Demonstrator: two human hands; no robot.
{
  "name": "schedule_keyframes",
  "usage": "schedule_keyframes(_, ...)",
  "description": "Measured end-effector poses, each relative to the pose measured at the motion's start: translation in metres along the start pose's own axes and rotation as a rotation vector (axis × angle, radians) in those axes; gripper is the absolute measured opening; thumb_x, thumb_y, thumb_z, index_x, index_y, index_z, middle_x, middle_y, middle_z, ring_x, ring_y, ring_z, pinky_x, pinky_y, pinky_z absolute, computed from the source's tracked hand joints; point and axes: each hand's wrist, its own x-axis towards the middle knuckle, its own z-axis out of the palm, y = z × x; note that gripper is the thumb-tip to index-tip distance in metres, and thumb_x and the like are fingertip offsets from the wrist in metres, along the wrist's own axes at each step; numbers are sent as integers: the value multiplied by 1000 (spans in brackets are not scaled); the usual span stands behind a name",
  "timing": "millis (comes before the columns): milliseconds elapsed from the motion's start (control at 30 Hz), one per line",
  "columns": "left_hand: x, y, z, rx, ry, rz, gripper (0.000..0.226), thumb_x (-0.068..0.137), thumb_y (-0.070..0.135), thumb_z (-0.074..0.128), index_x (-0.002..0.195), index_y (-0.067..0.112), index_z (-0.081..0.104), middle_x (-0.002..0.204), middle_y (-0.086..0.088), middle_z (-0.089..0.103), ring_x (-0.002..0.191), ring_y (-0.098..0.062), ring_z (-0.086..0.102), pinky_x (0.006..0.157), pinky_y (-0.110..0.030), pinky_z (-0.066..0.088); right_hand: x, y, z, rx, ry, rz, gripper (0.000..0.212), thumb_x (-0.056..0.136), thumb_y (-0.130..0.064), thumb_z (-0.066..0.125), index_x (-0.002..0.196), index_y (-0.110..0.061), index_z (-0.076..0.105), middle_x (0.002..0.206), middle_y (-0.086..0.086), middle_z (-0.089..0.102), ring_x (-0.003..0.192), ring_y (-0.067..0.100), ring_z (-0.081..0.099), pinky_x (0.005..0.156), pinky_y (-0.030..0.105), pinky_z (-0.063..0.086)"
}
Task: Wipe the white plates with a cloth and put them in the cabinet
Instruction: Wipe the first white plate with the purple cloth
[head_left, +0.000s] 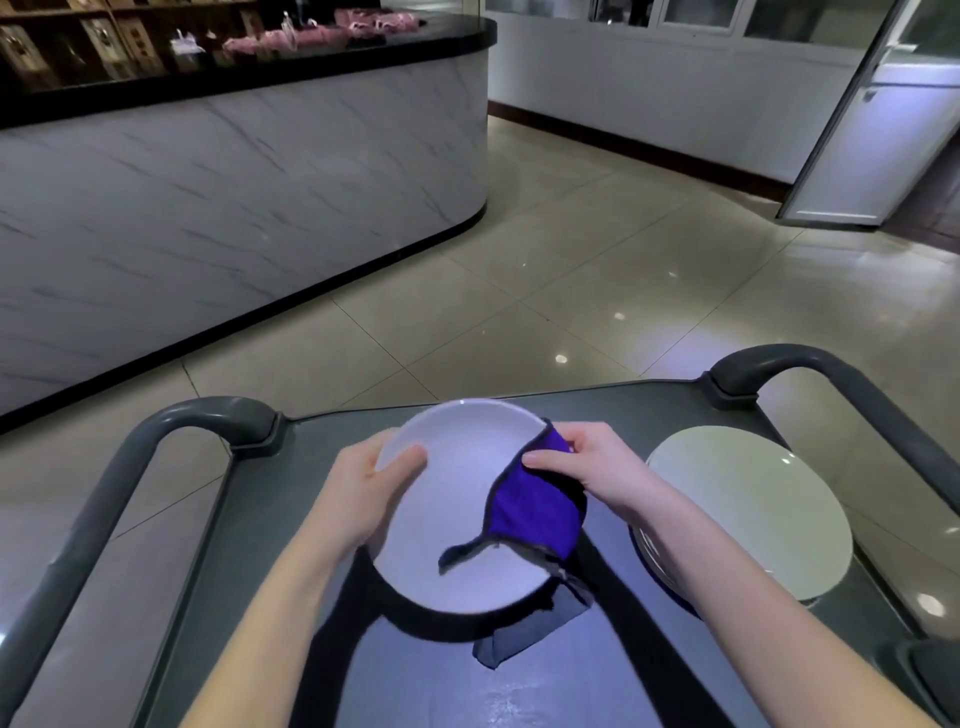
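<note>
- A white plate (457, 499) is being held up, tilted toward the camera, over the grey cart top (415, 675). Judging by the shadow being cast beneath it, it is being kept clear of the surface.
- Its left rim is being gripped by the left hand (363, 488), with the thumb laid on the inner face and the fingers curled behind.
- A purple cloth (535, 514) is being pinched over the right rim by the right hand (587, 467), thumb on top and fingers wrapped under. A loose corner is being left to dangle below the plate.
- A stack of further plates (748, 509) is being kept on the cart just to the right. A blue edge is showing under the stack.
- No cabinet is being picked out with certainty.

Step judged to be in hand: wiping, rim stage.

For a clean pass:
- The cloth is best being drawn round the rim while the plate is being turned by the left hand, so that front and back are being covered together.
- The hanging corner is better gathered in.
- A firm left grip is advised, as glazed ware is likely slippery.
- The work is best kept over the cart.
</note>
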Motion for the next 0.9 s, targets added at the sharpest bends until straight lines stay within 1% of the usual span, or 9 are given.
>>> schedule_keyframes(100,9,4,9,221,-186,154,22,92,27,67,70,25,63,62,13,58,58,-1,48,57,-18,40,8,-21,11,-433,-110,-109,15,85,-19,72,74,-11,67,64,-5,57,63,8,49,60,27,38)
schedule_keyframes(167,13,6,13,224,-168,166,26,93,20,69,68,27,66,64,16,61,61,0,51,60,-18,41,10,-23,17,-465,-89,-131,22,85,-22,72,66,-17,62,60,-7,53,61,9,45,59,29,34)
schedule_keyframes(300,6,-3,6,74,39,61,13,94,22,67,86,29,76,86,23,74,76,9,64,65,-5,45,4,-10,13,-124,45,-86,14,86,-13,72,73,-11,69,67,-2,64,64,12,57,62,26,44)
schedule_keyframes(433,-13,-17,21,-198,318,-167,29,104,32,51,83,21,68,66,20,70,54,2,61,45,-8,42,-4,15,13,454,223,11,7,88,-7,68,84,-6,73,80,8,72,70,18,65,60,23,52)
schedule_keyframes(500,-15,-14,31,-333,403,-201,31,106,30,46,83,23,65,62,21,68,50,4,58,45,-8,42,-5,22,16,534,194,66,7,90,-7,66,89,-7,74,85,10,74,71,17,68,59,22,52)
schedule_keyframes(600,-10,-10,26,-203,425,-110,28,104,29,49,80,28,65,66,19,67,57,5,59,48,-6,42,-1,16,10,370,139,88,8,88,-7,68,94,-5,73,87,10,75,74,19,68,62,24,53)
schedule_keyframes(733,3,-5,8,91,163,118,34,101,33,55,70,21,60,64,8,63,57,-2,51,54,-11,38,6,-18,-1,-122,-11,-36,12,85,-12,73,83,0,70,74,5,65,68,14,58,63,26,44)
schedule_keyframes(833,11,4,11,252,-24,267,37,97,42,59,64,27,56,57,14,49,56,-2,42,55,-15,33,9,-33,15,-502,-78,-139,18,84,-21,74,74,-8,67,64,0,55,61,9,47,59,28,36)
schedule_keyframes(900,11,4,13,261,-30,301,34,98,38,62,64,31,60,55,15,51,57,-2,44,57,-14,33,8,-29,22,-484,-53,-153,21,85,-22,73,66,-21,65,60,-8,54,59,6,45,58,26,36)
